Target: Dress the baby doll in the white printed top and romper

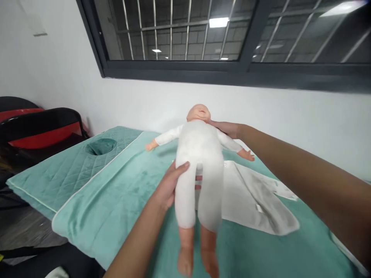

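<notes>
A baby doll (199, 146) with a white cloth body and bare plastic head, hands and feet is held face up above the bed, its feet toward me. My left hand (171, 185) grips the doll's upper leg at the left, thumb on top, with fingers showing through the gap between the legs. Behind the doll's neck and shoulder is my right hand (224, 127), supporting it; most of those fingers are hidden. Under and to the right of the doll, a white baby garment (252, 200) lies spread on the green bed cover (127, 185).
The quilted end of the massage bed (69, 170) has a round face hole (101, 146) at the left. Black and red folding chairs (43, 127) stand beyond it. A white wall (139, 100) and a barred, dark-framed window (174, 69) are behind the bed.
</notes>
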`<state>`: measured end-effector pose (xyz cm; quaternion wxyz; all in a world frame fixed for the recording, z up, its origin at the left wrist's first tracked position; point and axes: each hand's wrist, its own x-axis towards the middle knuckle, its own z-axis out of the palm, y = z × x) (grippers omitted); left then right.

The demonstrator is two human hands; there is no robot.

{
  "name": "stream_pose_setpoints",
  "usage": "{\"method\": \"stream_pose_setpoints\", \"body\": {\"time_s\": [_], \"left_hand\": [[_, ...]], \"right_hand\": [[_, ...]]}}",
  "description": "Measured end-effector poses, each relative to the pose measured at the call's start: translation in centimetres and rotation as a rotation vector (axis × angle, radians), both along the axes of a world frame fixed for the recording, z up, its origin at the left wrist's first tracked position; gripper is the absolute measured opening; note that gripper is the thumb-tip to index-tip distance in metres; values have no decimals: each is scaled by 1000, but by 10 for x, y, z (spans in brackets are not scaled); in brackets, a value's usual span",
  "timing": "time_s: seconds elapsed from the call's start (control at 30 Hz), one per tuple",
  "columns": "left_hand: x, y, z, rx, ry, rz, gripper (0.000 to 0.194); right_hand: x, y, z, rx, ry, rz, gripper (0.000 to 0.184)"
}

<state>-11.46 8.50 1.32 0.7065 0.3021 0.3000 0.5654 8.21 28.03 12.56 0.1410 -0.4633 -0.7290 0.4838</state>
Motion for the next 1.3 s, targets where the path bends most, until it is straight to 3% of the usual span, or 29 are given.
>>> {"method": "stream_pose_setpoints", "body": {"time_s": [0.13, 0.27, 0.43, 0.57, 0.67, 0.73, 0.83, 0.9, 0.97, 1.07, 1.2, 1.3], "left_hand": [[79, -27, -24, -19, -27, -99, 61], [128, -46, -48, -40, -25, -132, 59], [154, -55, -66, -76, 15, -129, 60], [158, -60, -73, -75, 66, -157, 61], [144, -57, -74, 10, 287, -101, 55], [126, -44, -72, 98, 581, 52, 48], [92, -5, -67, 248, 1075, 382, 37], [72, 27, -65, 222, 1175, 466, 37], [57, 58, -65, 176, 1226, 444, 32], [48, 90, -66, 162, 1248, 309, 14], [41, 102, -65, 202, 1180, 138, 18], [34, 102, -65, 182, 1108, 143, 19]], "right_hand": [[88, -31, -34, -174, -16, -169, 62], [145, -60, -74, -52, -84, -247, 77], [172, -81, -101, 156, -284, -273, 79], [180, -80, -96, 288, -465, -244, 70], [174, -84, -80, 433, -634, -239, 62], [161, -92, -71, 552, -687, -205, 54], [123, -108, -72, 731, -663, -75, 39], [92, -115, -83, 809, -635, 56, 34], [64, -115, -98, 842, -640, 185, 36], [34, -103, -118, 851, -684, 291, 30], [16, -86, -134, 842, -740, 320, 30], [14, -82, -142, 846, -763, 316, 32]]}}
